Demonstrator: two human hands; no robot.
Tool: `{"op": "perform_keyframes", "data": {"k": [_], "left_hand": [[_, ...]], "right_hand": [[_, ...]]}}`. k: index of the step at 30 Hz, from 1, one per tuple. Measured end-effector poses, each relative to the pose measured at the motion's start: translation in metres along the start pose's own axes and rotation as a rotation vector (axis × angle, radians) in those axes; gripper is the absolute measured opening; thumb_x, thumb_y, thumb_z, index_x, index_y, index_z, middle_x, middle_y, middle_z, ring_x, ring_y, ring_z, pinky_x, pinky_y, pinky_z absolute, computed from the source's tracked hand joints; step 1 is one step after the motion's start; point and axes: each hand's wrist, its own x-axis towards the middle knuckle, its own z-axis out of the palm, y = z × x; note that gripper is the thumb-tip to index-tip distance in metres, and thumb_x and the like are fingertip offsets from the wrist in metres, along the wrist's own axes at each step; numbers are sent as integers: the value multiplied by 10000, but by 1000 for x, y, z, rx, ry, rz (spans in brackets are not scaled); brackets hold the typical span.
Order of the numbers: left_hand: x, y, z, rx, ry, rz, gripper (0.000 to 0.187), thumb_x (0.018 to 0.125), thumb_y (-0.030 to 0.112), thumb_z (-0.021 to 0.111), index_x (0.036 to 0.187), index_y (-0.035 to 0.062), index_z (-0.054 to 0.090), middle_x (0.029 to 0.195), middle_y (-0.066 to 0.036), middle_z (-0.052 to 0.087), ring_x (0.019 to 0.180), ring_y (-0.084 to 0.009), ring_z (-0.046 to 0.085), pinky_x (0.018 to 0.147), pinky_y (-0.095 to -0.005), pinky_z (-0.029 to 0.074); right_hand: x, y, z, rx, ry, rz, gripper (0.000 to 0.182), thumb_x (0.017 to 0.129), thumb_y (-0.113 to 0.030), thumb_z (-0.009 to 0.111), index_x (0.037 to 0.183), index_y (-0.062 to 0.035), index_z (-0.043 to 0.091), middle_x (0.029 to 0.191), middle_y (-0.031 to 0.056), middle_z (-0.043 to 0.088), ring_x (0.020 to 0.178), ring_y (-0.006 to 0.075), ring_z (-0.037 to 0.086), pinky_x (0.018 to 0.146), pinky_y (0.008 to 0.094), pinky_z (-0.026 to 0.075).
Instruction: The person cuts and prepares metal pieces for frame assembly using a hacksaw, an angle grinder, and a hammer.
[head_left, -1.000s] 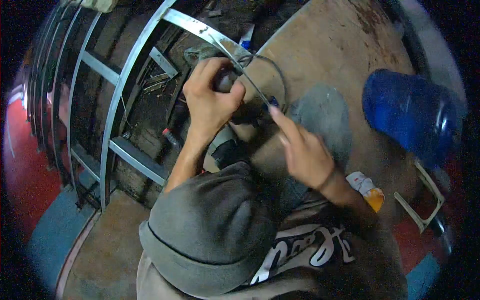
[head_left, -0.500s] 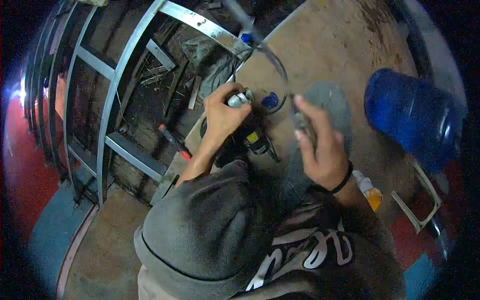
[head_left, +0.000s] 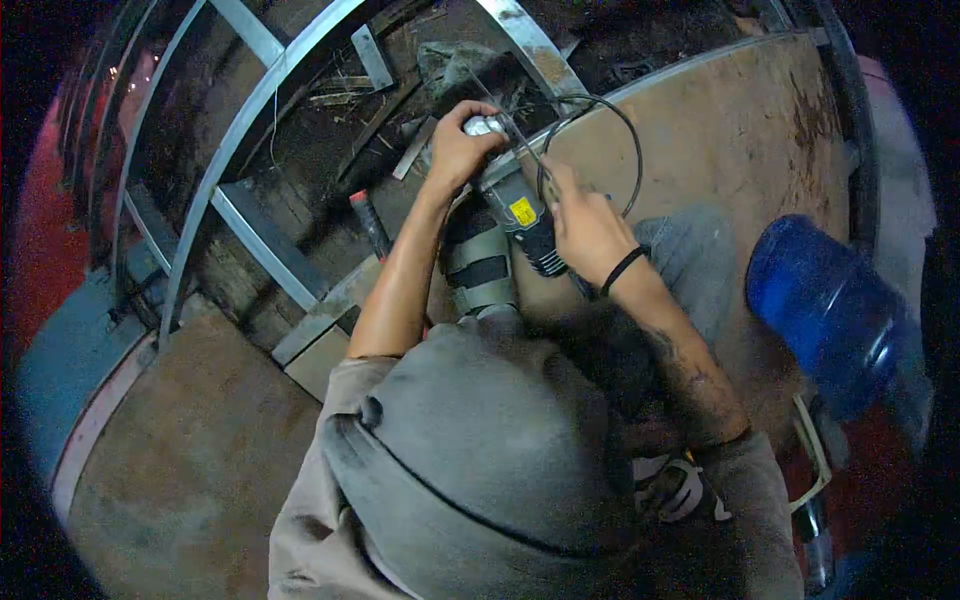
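Note:
My left hand point(head_left: 462, 152) is wrapped round the silver head point(head_left: 483, 126) of an angle grinder. The grinder's grey body point(head_left: 523, 212), with a yellow label and black vents, points down towards my lap. Closed in my right hand point(head_left: 590, 232) is a long thin metal rod point(head_left: 520, 138), which slants up and left past the grinder's head. The rod overlaps the head's right side in this view, and its lower end is hidden in my fingers. A black cable point(head_left: 636, 150) loops just beyond my right hand.
A curved metal frame point(head_left: 265, 95) with crossbars spans the left and top. A blue plastic drum point(head_left: 830, 305) lies at right beside the board point(head_left: 710, 130). A red-and-black handled tool point(head_left: 370, 222) is left of my left forearm. Wood scraps point(head_left: 345, 92) lie inside the frame.
My right hand has moved left, bringing the rod close to the grinder's head. My left hand keeps its hold, and the grinder's body shows more fully. The camera view has shifted.

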Motion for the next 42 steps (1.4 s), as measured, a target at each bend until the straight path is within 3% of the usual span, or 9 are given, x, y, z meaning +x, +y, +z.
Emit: {"op": "perform_keyframes", "data": {"k": [1, 4, 11, 22, 26, 37, 39, 40, 42], "left_hand": [[2, -1, 2, 20, 26, -7, 358, 560, 54, 706, 907, 39, 617, 805, -32, 615, 718, -112, 557, 670, -245, 452], [5, -2, 5, 15, 26, -28, 338, 553, 50, 697, 883, 36, 625, 804, -37, 618, 706, -109, 559, 654, -247, 453], [6, -5, 6, -162, -34, -24, 308, 551, 38, 686, 850, 14, 618, 794, -25, 610, 675, -101, 555, 624, -241, 452], [13, -21, 4, -206, -41, 14, 308, 543, 60, 691, 843, 33, 627, 817, -44, 621, 751, -129, 567, 702, -251, 449], [9, -18, 4, -182, -31, -78, 316, 551, 61, 712, 852, 42, 617, 803, -32, 614, 724, -114, 553, 674, -242, 451], [9, -18, 3, -181, -39, 55, 313, 564, 52, 712, 858, 33, 607, 738, -15, 593, 651, -91, 541, 604, -228, 453], [9, -17, 2, -220, -91, -100, 309, 565, 46, 712, 855, 33, 606, 766, -29, 599, 678, -104, 552, 620, -242, 459], [10, -20, 2, -215, -91, -92, 309, 565, 46, 712, 855, 33, 606, 766, -29, 599, 678, -104, 552, 620, -242, 459], [12, -25, 4, 7, 64, 123, 343, 548, 32, 712, 864, 30, 580, 804, -50, 604, 727, -118, 559, 650, -258, 461]], "right_hand": [[1, 1, 6, -18, 45, -43, 466, 833, -50, 458, 1267, -104, 297, 807, 284, 573, 786, 466, 544, 699, 545, 405], [4, 9, 13, -21, 113, -65, 461, 830, -53, 459, 1261, -110, 306, 794, 282, 573, 779, 472, 539, 683, 545, 406], [11, 10, 8, -29, 36, 42, 461, 828, -32, 446, 1263, -99, 309, 819, 292, 569, 775, 479, 530, 685, 535, 410], [-4, 1, 11, -82, 58, -18, 504, 835, -41, 465, 1303, -96, 284, 858, 293, 567, 791, 460, 546, 665, 525, 428], [-4, 4, 12, -122, 44, -9, 496, 835, -42, 468, 1295, -96, 294, 871, 291, 567, 809, 456, 547, 676, 528, 425], [-16, 4, 12, -147, 78, -41, 486, 834, -46, 466, 1292, -97, 311, 806, 277, 575, 754, 461, 548, 646, 516, 434], [-16, 9, 12, -132, 57, -36, 485, 835, -52, 464, 1293, -102, 311, 800, 280, 574, 749, 463, 548, 644, 523, 429], [-15, 10, 11, -121, 34, -27, 485, 836, -57, 462, 1294, -108, 310, 793, 282, 572, 744, 465, 547, 642, 529, 425], [-8, 5, 12, -113, 35, -35, 485, 833, -55, 459, 1292, -112, 314, 780, 288, 569, 738, 466, 548, 641, 535, 421]]}}
